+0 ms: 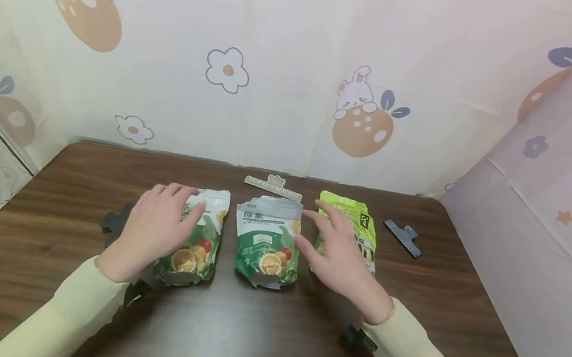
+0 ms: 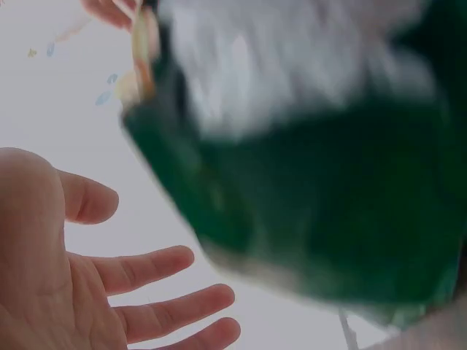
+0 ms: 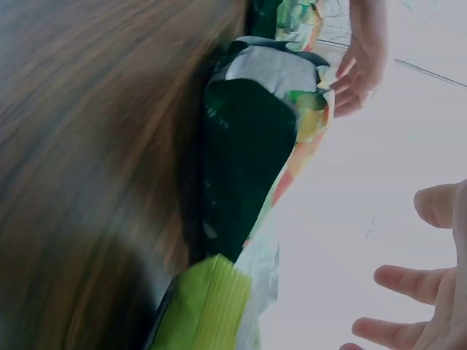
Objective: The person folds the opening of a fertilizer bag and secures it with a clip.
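Over the left green-and-white pouch [image 1: 191,250] hovers my left hand [image 1: 160,221], its fingers loosely spread. In the left wrist view the thumb and fingers [image 2: 153,270] are apart, with the blurred pouch [image 2: 328,211] beside them and nothing held. A second green-and-white pouch [image 1: 266,245] lies in the middle, fruit and vegetables printed on its front. My right hand [image 1: 341,253] is between that pouch and a yellow-green bag [image 1: 350,213], partly covering the bag. Its fingers [image 3: 408,281] are spread and hold nothing in the right wrist view.
A pale bag clip [image 1: 275,186] lies behind the middle pouch. One grey clip [image 1: 403,237] is at the right, and a black clip [image 1: 115,224] sits partly behind the left hand. All rest on a dark wooden table [image 1: 229,334], with a patterned curtain [image 1: 282,115] behind.
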{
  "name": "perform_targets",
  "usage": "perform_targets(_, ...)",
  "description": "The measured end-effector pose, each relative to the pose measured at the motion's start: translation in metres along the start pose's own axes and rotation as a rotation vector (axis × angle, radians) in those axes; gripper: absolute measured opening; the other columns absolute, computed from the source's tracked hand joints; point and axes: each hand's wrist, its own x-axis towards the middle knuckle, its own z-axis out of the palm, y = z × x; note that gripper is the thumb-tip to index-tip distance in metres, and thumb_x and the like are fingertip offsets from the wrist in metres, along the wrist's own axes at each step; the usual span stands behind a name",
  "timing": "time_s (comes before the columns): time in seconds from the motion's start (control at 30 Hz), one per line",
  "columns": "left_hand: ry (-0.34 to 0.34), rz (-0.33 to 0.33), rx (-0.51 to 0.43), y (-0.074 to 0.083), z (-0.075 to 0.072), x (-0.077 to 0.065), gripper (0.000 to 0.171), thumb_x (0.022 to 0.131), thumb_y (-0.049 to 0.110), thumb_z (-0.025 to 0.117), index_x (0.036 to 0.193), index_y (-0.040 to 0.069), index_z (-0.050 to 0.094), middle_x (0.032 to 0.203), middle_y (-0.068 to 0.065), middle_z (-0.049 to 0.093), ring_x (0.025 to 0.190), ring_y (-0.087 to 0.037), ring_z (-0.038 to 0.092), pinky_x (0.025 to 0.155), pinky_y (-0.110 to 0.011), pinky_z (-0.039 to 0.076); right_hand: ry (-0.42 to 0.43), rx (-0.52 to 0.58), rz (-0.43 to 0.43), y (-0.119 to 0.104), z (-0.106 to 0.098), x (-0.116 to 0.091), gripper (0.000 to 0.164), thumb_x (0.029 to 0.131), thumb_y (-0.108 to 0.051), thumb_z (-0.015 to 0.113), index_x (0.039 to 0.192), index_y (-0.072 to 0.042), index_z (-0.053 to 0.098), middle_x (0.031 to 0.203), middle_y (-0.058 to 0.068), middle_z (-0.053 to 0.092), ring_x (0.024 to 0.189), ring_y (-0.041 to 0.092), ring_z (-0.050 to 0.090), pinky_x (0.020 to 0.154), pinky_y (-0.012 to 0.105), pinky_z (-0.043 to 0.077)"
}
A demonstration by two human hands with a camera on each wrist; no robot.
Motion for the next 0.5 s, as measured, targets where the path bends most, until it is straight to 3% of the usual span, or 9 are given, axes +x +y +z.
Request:
perform_targets(0.33, -0.054, -0.096, -0.029, -0.027, -0.008, 0.007, 0.054, 0.104, 0.047, 0.038, 0.127, 0.004, 0.062, 0.125, -0.023, 0.061, 0.113, -0.045, 0.054, 0.089, -0.062, 0.042, -0.058, 0.126, -0.071, -0.016, 0.008, 0.016, 0.049, 0.099, -0.042, 0.06, 0.136, -0.011, 0.058, 0.148, 0.006, 0.044, 0.136, 0.028, 0.041, 0.108, 0.055, 0.034)
perform_targets(0.5, -0.122, -0.136, -0.02, -0.04, -0.007, 0.013, 0.059, 0.103, 0.051, 0.037, 0.128, 0.002, 0.06, 0.125, -0.025, 0.061, 0.109, -0.046, 0.057, 0.082, -0.063, 0.046, -0.071, 0.233, -0.103, -0.025, 0.012, 0.024, 0.044, 0.099, -0.038, 0.06, 0.133, -0.01, 0.059, 0.138, 0.004, 0.054, 0.122, 0.022, 0.054, 0.096, 0.046, 0.048)
